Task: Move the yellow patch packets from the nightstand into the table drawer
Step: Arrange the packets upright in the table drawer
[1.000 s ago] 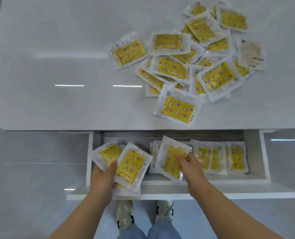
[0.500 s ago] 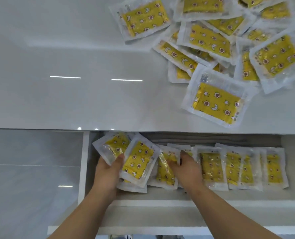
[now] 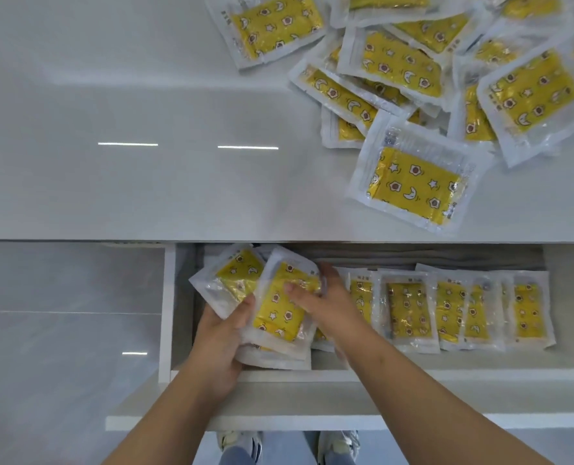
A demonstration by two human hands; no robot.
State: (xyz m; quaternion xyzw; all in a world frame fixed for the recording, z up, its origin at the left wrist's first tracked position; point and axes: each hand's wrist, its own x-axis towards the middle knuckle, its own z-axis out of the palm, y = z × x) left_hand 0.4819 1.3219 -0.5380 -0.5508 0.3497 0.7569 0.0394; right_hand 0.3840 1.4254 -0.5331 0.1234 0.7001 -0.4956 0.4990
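Several yellow patch packets (image 3: 410, 65) lie heaped on the white nightstand top (image 3: 144, 129) at the upper right; one packet (image 3: 413, 182) sits nearest its front edge. Below, the open drawer (image 3: 166, 313) holds a row of packets (image 3: 410, 310) standing side by side. My left hand (image 3: 222, 333) grips a small stack of packets (image 3: 232, 280) at the drawer's left end. My right hand (image 3: 326, 303) pinches the top packet of that stack (image 3: 279, 310), thumb on its front face, fingers behind it.
The drawer's white front panel (image 3: 312, 407) juts out toward me, with my shoes (image 3: 242, 441) on the grey floor beneath. The left half of the nightstand top shows only light reflections.
My right hand has left the row of packets and moved left onto the top packet in my left hand's stack. The view has come closer to the drawer.
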